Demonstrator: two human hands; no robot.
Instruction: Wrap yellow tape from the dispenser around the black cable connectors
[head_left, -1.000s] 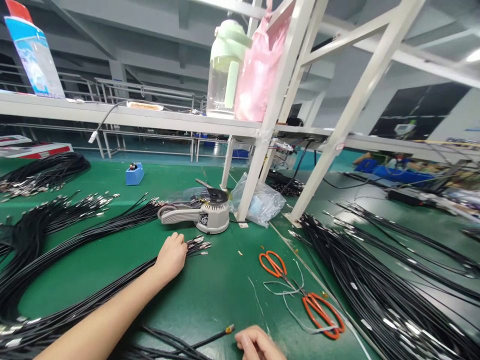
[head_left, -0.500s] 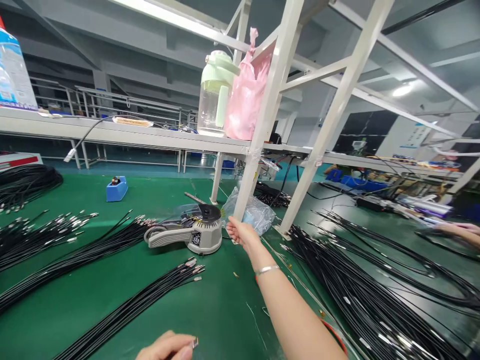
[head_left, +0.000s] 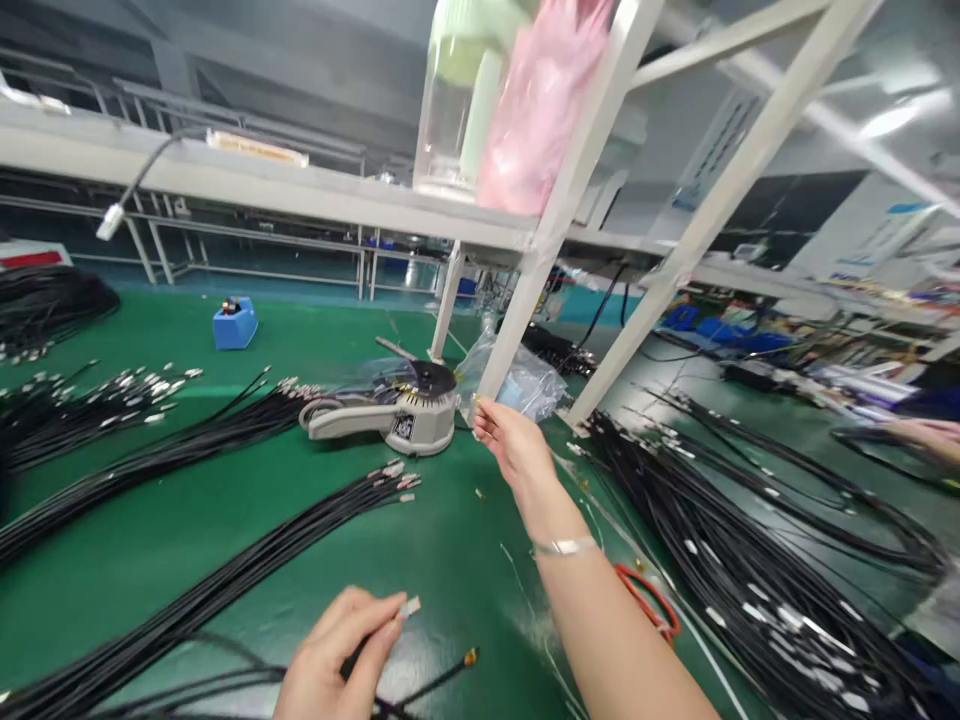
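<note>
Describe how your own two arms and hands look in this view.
Both the left hand and the right hand are bare, with no gloves. The right forearm shows no sleeve and wears a slim, silvery band near the wrist. The left wrist is out of frame.

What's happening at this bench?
A person's left hand pinches a pale connector above the green bench. The right hand is raised beside the grey round device; whether it holds anything is unclear. Black cables lie in bundles on both sides, and orange handles show beside the right forearm.
</note>
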